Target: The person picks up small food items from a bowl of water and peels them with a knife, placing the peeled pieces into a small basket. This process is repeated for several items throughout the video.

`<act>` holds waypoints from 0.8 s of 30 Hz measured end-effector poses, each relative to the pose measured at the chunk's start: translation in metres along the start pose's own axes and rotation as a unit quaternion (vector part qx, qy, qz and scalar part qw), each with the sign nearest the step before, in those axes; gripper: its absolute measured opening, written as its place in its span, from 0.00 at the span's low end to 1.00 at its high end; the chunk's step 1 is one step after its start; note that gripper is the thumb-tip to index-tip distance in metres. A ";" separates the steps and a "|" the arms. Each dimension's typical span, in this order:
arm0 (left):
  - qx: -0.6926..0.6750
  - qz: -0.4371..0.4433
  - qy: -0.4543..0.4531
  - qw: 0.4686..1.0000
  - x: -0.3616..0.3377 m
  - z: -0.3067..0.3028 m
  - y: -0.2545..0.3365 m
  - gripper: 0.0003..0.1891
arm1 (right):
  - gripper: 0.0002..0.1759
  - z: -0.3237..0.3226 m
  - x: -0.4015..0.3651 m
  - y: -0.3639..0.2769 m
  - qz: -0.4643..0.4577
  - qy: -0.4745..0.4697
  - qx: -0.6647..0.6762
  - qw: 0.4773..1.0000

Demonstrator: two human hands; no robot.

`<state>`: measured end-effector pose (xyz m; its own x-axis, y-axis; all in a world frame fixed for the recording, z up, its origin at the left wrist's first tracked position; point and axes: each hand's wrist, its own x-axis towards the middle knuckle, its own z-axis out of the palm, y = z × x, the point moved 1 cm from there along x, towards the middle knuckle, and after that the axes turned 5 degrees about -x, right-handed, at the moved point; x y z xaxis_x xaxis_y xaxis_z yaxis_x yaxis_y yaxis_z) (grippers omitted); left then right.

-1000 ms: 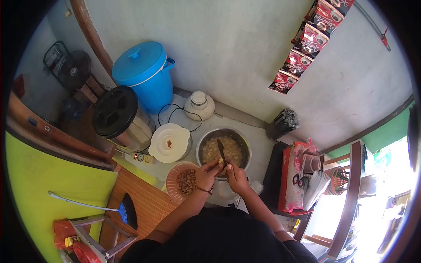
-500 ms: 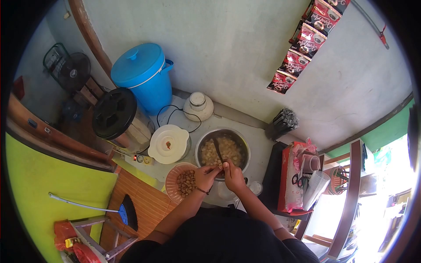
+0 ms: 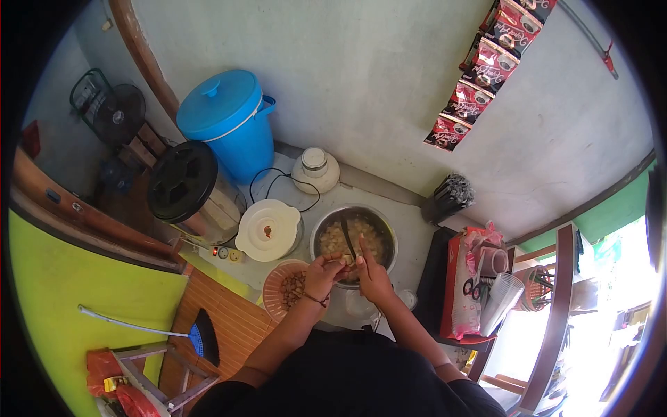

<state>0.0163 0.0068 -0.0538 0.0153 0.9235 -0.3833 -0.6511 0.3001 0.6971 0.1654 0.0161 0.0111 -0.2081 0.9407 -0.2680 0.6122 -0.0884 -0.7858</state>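
My left hand [image 3: 324, 272] pinches a small pale fruit piece [image 3: 342, 259] over the near rim of a steel bowl [image 3: 319, 229] that is full of pale cut pieces. My right hand [image 3: 371, 276] grips a dark-bladed knife [image 3: 347, 238] whose blade points away over the bowl and meets the piece. A pink basket [image 3: 274, 280] with brown fruits sits just left of my left hand.
A white-lidded pot [image 3: 268, 229], a black-lidded drum [image 3: 182, 182] and a blue bucket [image 3: 229, 118] stand to the left. A white jar [image 3: 315, 168] is behind the bowl. A red box with cups [image 3: 464, 278] sits right. A broom [image 3: 198, 333] lies on the floor.
Both hands have lifted slightly and closed in over the bowl's rim; the knife blade swung from leaning left to nearly upright against the piece.
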 end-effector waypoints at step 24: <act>0.159 0.072 0.029 0.984 -0.008 -0.003 -0.018 0.07 | 0.17 0.026 -0.004 0.019 -0.080 0.061 -0.116 0.988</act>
<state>0.0258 -0.0063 -0.0649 -0.1095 0.9494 -0.2945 -0.3735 0.2353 0.8973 0.1581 0.0023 -0.0170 -0.2311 0.9704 -0.0704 0.7399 0.1283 -0.6603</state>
